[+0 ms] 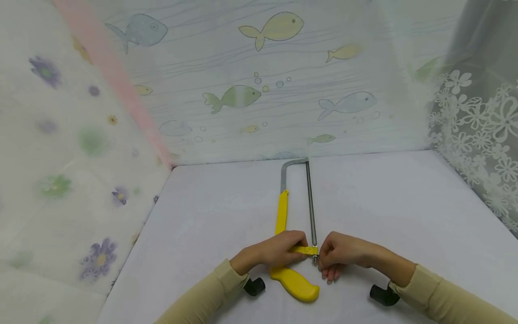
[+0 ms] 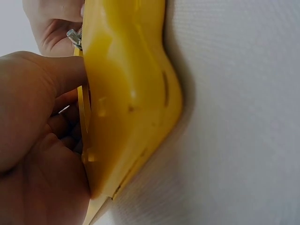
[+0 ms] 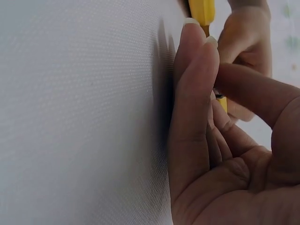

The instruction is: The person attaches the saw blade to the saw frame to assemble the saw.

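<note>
A hacksaw lies on the white table with its yellow handle (image 1: pixel 297 285) toward me and its grey metal bow (image 1: pixel 284 177) pointing away. Its long straight blade (image 1: pixel 310 202) runs along the right side. My left hand (image 1: pixel 285 247) grips the yellow frame just above the handle, thumb along the crosspiece; the left wrist view shows the fingers curled behind the yellow body (image 2: pixel 126 93). At the blade's near end sits a small metal wing nut (image 2: pixel 74 38). My right hand (image 1: pixel 344 252) pinches at this nut with thumb and forefinger, its other fingers (image 3: pixel 190 117) extended low over the cloth.
The white tabletop (image 1: pixel 218 198) extends around the saw. Behind it hangs a curtain with fish (image 1: pixel 279 27), a flowered sheet (image 1: pixel 56 184) is at left and lace (image 1: pixel 477 103) at right. Black rounded pieces (image 1: pixel 255 286) show beneath both sleeves.
</note>
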`<state>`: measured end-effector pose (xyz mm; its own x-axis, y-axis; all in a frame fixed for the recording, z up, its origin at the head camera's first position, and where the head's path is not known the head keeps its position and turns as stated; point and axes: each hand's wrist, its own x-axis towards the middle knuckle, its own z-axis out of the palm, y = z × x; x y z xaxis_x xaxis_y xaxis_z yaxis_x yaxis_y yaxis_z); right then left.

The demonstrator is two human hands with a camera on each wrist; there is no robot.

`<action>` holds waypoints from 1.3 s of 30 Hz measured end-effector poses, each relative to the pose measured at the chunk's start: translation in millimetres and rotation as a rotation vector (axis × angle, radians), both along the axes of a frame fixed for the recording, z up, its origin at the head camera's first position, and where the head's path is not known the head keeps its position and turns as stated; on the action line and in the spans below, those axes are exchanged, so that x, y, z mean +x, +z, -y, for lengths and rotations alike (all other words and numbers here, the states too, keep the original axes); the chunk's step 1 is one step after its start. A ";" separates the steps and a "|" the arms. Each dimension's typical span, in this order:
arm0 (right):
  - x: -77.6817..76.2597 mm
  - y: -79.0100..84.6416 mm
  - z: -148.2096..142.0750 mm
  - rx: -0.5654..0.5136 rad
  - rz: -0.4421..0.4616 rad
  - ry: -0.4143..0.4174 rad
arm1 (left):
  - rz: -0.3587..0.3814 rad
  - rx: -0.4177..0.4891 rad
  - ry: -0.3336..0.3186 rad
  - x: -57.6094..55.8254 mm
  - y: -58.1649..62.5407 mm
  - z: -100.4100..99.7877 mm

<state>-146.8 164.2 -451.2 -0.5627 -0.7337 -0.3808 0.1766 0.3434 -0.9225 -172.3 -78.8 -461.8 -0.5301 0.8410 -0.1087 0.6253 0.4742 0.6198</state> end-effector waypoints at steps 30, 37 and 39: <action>-5.7 2.8 -1.3 0.042 -0.067 -0.087 | 0.032 -0.001 -0.018 -3.5 -0.4 0.4; -13.4 -5.0 -8.9 -0.109 0.047 -0.031 | 0.049 0.012 -0.021 -4.3 -0.1 0.6; -15.1 -7.2 -9.7 -0.140 0.070 -0.016 | 0.054 0.016 -0.025 -4.4 0.1 0.4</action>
